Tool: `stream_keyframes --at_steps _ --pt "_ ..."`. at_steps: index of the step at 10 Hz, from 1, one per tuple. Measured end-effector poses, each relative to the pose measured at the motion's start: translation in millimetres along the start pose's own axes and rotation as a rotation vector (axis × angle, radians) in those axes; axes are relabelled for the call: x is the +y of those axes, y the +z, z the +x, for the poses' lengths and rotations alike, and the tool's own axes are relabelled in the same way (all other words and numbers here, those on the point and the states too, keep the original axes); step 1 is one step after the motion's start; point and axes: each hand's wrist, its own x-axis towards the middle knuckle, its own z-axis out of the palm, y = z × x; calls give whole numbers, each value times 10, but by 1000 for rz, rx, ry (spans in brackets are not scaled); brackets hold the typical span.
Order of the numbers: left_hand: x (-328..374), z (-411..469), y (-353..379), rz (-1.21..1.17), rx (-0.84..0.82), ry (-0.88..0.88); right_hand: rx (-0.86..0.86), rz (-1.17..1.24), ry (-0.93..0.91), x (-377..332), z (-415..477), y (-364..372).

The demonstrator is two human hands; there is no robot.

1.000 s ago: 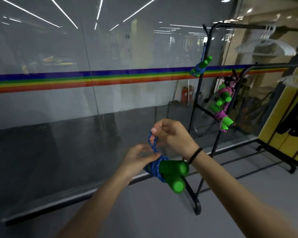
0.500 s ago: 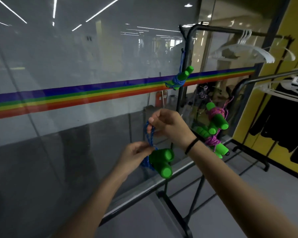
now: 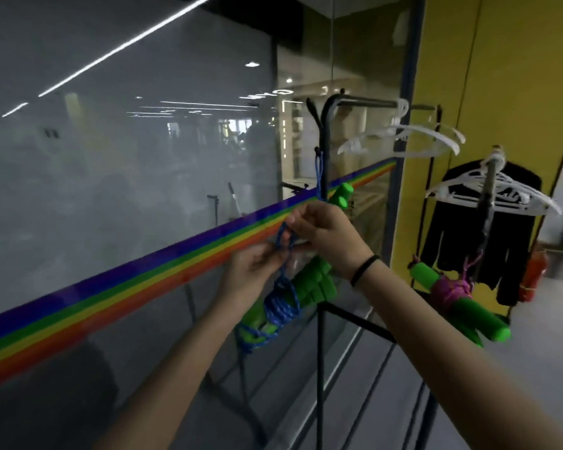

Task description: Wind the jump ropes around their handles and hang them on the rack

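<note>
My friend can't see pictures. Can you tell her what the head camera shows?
Two hands, left hand and right hand, hold up a loop of a blue jump rope wound round green handles, before a black rack where another blue rope and a pink rope hang.

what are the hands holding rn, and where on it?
Both hands, left hand and right hand, pinch the free loop of the blue jump rope above its green handles, which hang below untouched.
</note>
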Motion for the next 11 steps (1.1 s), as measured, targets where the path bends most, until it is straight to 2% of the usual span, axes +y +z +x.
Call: stream_keyframes --at_steps 3,5,6,7,9,10,11 --pt "264 1627 10 -149 101 123 218 -119 -27 -182 1245 -542" --pt "514 2474 264 -186 111 180 302 -271 -94 -264 1904 -1029" --pt "629 2783 346 -164 187 253 387 -336 -151 -315 2189 -1122" --pt "654 2977 365 -137 234 256 487 -415 -179 -337 2343 -1119" --pt "365 2906 328 -63 116 166 477 -598 -67 -116 2308 -1173" --pt "291 2713 297 -18 28 162 481 -643 -50 17 2157 -1114" --pt "265 2582 222 -54 18 141 528 -653 -80 38 2014 -1035"
